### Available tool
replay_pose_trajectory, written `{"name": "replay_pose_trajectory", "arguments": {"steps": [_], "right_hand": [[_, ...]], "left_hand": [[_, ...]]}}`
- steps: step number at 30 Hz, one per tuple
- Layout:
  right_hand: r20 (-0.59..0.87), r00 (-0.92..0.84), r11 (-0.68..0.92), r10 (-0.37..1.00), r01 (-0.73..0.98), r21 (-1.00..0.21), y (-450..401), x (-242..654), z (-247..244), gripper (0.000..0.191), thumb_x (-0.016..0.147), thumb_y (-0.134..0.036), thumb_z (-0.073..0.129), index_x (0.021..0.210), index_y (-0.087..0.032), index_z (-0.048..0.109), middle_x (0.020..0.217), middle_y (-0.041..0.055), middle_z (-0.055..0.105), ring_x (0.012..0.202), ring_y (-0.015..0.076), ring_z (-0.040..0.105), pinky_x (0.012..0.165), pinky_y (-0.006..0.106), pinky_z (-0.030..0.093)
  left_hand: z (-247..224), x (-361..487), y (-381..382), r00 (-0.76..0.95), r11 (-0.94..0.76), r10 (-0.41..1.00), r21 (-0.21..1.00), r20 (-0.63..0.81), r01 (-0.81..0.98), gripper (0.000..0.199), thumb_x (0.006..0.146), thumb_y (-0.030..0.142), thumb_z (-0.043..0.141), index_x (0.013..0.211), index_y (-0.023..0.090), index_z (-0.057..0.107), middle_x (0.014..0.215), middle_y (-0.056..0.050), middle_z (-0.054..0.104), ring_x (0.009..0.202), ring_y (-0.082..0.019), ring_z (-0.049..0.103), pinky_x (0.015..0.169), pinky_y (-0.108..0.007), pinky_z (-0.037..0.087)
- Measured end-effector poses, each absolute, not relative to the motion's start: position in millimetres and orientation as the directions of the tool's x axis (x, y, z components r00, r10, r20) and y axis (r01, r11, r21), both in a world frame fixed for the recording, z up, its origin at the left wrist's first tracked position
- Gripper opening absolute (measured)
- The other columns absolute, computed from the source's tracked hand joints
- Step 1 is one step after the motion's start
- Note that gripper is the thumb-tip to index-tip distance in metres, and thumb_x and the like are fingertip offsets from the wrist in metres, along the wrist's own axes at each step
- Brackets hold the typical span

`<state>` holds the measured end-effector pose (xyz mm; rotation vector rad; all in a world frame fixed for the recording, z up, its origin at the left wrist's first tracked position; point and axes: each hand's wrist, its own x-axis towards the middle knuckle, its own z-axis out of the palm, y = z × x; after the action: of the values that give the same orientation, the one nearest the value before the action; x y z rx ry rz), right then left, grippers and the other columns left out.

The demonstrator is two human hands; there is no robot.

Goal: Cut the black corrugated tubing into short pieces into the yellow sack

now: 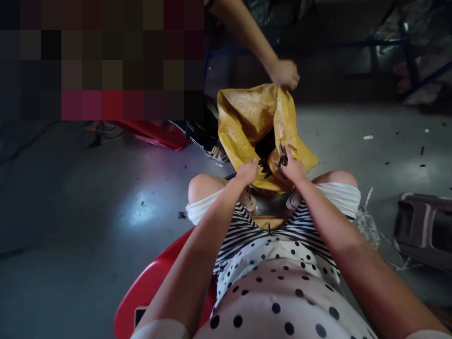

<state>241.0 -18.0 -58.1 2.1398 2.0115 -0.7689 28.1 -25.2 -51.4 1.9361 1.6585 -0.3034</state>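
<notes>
A yellow woven sack (228,125) stands on the floor between my knees, its mouth open and dark inside. At its near rim my left hand (248,172) is closed on a small cluster of black pieces (263,167), too blurred to make out exactly. My right hand (294,168) is closed around black-handled scissors (283,162), held over the sack's right side. Another person's hand (285,74) grips the far rim of the sack, its arm coming from the upper left.
A red plastic seat (148,292) is under me. At the right is a grey plastic stool (411,200), with a clear plastic bag (367,228) beside my leg. Small scraps lie on the grey floor (88,197). A blue metal frame (406,52) stands at the back.
</notes>
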Motion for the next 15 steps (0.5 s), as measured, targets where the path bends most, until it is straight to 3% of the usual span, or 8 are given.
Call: {"name": "replay_pose_trajectory", "arguments": {"steps": [4,6,9,11,13,15], "right_hand": [[-0.465,0.044,-0.138,0.884,0.976,-0.171,12.8,264.9,-54.0,0.081,0.1,-0.073,0.046,0.155,-0.014,0.053,0.119,0.0229,0.077,0.11,0.0344,0.073,0.09,0.038,0.052],[-0.421,0.08,-0.145,0.904,0.981,-0.127,12.2,273.1,-53.0,0.074,0.102,-0.07,0.045,0.146,-0.013,0.06,0.116,0.0241,0.077,0.106,0.0351,0.074,0.086,0.038,0.051],[-0.286,-0.015,-0.017,0.958,0.994,-0.109,1.3,275.4,-48.5,0.067,0.104,-0.066,0.043,0.144,-0.015,0.06,0.118,0.0226,0.077,0.105,0.0361,0.074,0.082,0.037,0.05],[-0.251,-0.124,0.102,0.96,0.99,-0.098,-5.9,274.9,-42.5,0.062,0.105,-0.061,0.044,0.146,-0.017,0.059,0.119,0.0217,0.077,0.106,0.0357,0.074,0.081,0.036,0.05],[-0.319,-0.189,0.173,0.929,0.982,-0.076,-12.2,279.3,-34.0,0.055,0.105,-0.052,0.047,0.146,-0.019,0.06,0.117,0.0201,0.078,0.103,0.034,0.075,0.077,0.035,0.049],[-0.484,-0.202,0.201,0.851,0.978,-0.055,-19.9,292.6,-23.6,0.045,0.102,-0.042,0.052,0.14,-0.022,0.065,0.109,0.0169,0.079,0.095,0.0319,0.075,0.072,0.033,0.048]], "left_hand": [[-47.8,17.5,5.1,0.258,-0.176,0.816,0.204,-0.518,0.963,0.035,0.104,0.023,0.05,0.135,0.01,0.058,0.152,-0.021,0.058,0.146,-0.029,0.05,0.123,-0.039,0.036],[-53.2,15.5,11.4,0.251,-0.16,0.79,0.208,-0.56,0.965,0.034,0.105,0.023,0.049,0.135,0.008,0.057,0.148,-0.022,0.062,0.143,-0.027,0.053,0.121,-0.038,0.037],[-62.8,9.7,16.5,0.132,0.011,0.813,0.242,-0.566,0.97,0.037,0.11,0.026,0.037,0.138,0.007,0.051,0.13,-0.023,0.071,0.122,-0.025,0.069,0.103,-0.034,0.05],[-65.5,0.2,22.7,-0.037,0.186,0.858,0.242,-0.512,0.952,0.038,0.109,0.025,0.037,0.141,0.009,0.047,0.127,-0.024,0.072,0.117,-0.027,0.072,0.097,-0.035,0.053],[-63.2,-13.7,33.9,-0.22,0.34,0.879,0.231,-0.424,0.912,0.04,0.106,0.026,0.042,0.143,0.013,0.046,0.127,-0.023,0.073,0.118,-0.03,0.072,0.095,-0.039,0.055],[-55.6,-28.7,50.3,-0.338,0.428,0.88,0.248,-0.333,0.869,0.043,0.105,0.034,0.046,0.145,0.019,0.046,0.128,-0.021,0.073,0.116,-0.032,0.073,0.093,-0.043,0.057]]}}
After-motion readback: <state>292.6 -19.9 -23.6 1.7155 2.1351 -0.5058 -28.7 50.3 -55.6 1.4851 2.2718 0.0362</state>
